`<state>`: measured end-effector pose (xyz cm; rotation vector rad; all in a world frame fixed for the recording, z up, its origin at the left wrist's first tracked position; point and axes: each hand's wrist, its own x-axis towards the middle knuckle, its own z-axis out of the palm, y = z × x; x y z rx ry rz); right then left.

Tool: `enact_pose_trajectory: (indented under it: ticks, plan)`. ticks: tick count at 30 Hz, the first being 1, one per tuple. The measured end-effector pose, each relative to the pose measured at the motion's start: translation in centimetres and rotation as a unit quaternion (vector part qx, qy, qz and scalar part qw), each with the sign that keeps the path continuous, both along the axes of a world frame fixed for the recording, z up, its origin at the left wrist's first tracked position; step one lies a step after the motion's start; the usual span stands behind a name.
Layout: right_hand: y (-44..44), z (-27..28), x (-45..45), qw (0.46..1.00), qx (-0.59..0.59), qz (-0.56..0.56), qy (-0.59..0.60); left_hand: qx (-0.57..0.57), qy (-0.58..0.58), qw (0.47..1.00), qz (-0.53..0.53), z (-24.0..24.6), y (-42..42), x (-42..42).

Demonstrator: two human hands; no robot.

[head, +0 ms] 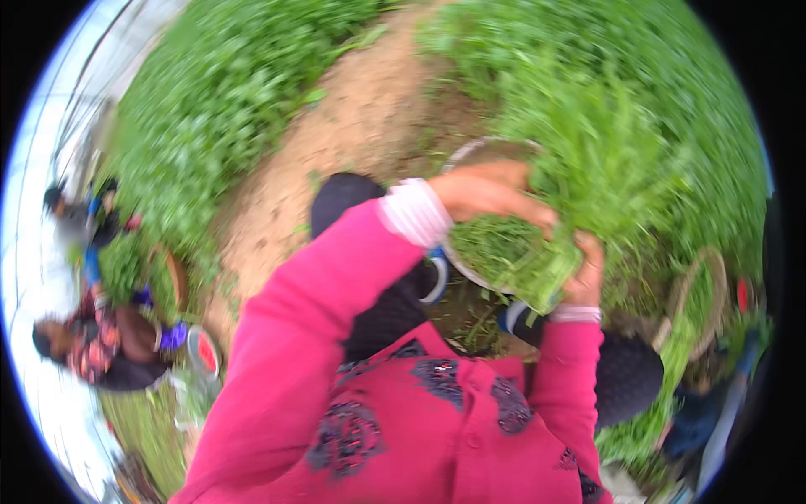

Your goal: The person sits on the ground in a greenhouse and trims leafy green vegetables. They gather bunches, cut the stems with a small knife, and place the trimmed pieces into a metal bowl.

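Note:
My right hand (585,271) is closed around the stalks of a large bunch of leafy greens (604,151). The leaves fan out upward, while the cut stalk ends (544,283) point down over a round basin (469,268). My left hand (488,192) reaches across the basin with its fingertips at the left side of the bunch. Blur hides whether those fingers grip any stems. Loose green leaves and stems (497,246) lie in the basin, which stands on the ground between my feet.
Dense leafy crop (214,107) grows on both sides of a bare soil path (359,107). A woven basket (718,283) with long greens stands at right, near another person (699,416). Several people sit at left, one (94,346) near a round container (204,353).

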<state>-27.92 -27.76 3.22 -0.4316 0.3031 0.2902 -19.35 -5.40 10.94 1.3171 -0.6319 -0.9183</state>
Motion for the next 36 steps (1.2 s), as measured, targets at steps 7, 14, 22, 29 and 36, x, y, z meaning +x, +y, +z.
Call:
enact_pose_trajectory:
  ticks: [7,14,22,29,36]
  plan:
    - [0.8,1.1,0.6,0.954,-0.22,0.158,-0.126,-0.106,0.24,0.965,0.025,-0.6,-1.1,-1.2]
    - [0.7,1.4,3.1,0.924,-0.283,0.245,-0.074,-0.136,0.256,0.955,0.06,-0.4,0.5,0.2]
    - [-3.4,-0.7,6.3,0.897,-0.409,0.163,-0.033,-0.173,0.108,0.949,0.239,-1.2,-0.1,-0.5]
    - [-5.2,5.5,7.1,0.681,-0.655,0.303,-0.126,-0.247,0.171,0.907,0.294,-1.4,-1.6,0.1]
    - [-0.5,13.6,6.2,0.667,-0.737,0.079,-0.074,-0.227,-0.064,0.92,0.314,-3.3,-4.2,-0.4]
